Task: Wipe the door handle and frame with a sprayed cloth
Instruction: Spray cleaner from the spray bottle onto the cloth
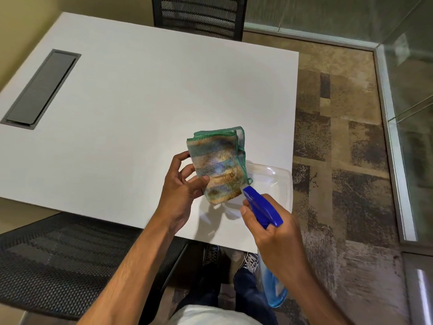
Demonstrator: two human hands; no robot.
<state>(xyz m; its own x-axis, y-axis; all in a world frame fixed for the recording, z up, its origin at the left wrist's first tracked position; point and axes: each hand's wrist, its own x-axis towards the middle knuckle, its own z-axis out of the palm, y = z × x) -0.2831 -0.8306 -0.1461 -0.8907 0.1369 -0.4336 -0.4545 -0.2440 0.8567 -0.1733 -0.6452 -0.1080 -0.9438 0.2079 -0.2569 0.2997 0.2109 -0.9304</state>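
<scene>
My left hand (180,186) holds a folded cloth (219,164) upright above the white table (131,109), thumb pressed on its front. The cloth is striped green, blue and brown with a green stitched edge. My right hand (274,233) grips a spray bottle with a blue trigger head (261,206), and the nozzle points at the cloth's lower right corner from very close. The bottle's clear body with blue liquid (273,287) hangs below my wrist. No door handle or door frame is recognisable in the view.
A clear plastic container (278,181) sits on the table's near right corner, behind the bottle. A grey cable hatch (41,89) is set in the table's left side. Black mesh chairs stand at the far side (199,16) and near left (58,261). Glass panels with metal frames (389,127) run along the right.
</scene>
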